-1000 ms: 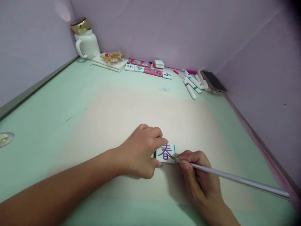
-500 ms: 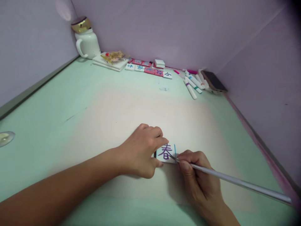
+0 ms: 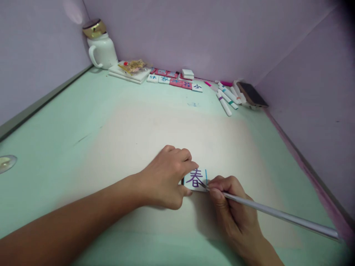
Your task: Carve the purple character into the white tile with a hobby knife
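White tile (image 3: 195, 179), marked with a purple character and a blue line near its right edge, lies on the table (image 3: 55, 129) between the two hands. The left hand (image 3: 169, 181) grips it, index finger at the far edge and thumb at the near one. It looks light, thin and stiff, probably smooth enough to slide if pushed, and its material cannot be told. Opposite edges seem the best hold, leaving the inked face untouched in case it smears. The right hand (image 3: 238, 218) pinches a slim brush (image 3: 277, 212) close to its tip, which seems to meet the character's lower right; the long handle likely weighs little.
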Action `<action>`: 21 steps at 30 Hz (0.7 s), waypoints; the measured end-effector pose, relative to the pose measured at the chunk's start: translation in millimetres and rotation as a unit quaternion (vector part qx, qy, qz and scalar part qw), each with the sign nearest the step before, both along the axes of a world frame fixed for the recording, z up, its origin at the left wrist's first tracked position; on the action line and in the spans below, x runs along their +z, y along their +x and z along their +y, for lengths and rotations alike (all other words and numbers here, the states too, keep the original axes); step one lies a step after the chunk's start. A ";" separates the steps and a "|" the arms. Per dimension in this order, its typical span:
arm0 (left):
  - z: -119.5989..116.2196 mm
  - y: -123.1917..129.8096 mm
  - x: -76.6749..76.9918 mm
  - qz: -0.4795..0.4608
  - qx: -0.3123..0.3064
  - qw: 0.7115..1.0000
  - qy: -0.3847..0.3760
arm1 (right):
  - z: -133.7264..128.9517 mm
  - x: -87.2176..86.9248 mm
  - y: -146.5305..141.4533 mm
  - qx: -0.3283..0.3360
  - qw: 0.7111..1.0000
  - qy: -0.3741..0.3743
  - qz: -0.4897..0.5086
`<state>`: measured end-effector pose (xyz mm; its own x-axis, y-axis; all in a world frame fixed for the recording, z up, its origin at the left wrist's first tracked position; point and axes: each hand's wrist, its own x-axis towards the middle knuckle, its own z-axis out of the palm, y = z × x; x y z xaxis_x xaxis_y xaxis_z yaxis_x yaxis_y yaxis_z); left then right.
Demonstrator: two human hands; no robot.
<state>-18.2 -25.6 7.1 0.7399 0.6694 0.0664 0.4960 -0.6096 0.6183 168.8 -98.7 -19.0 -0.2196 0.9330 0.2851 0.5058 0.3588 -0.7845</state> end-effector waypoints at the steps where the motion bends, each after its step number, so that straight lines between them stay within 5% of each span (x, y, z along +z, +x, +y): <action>1: -0.1 0.0 0.3 0.001 0.000 1.000 0.000 | -0.1 0.3 0.1 -0.001 1.000 -0.001 -0.001; 21: 0.5 0.4 -1.5 -0.004 0.006 1.000 0.006 | -0.5 2.1 1.2 0.012 1.000 0.007 -0.003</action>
<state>-17.8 -25.2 5.6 0.7314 0.6773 0.0799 0.4987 -0.6110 0.6148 169.9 -99.1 -16.9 -0.2433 0.9236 0.2962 0.5017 0.3812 -0.7765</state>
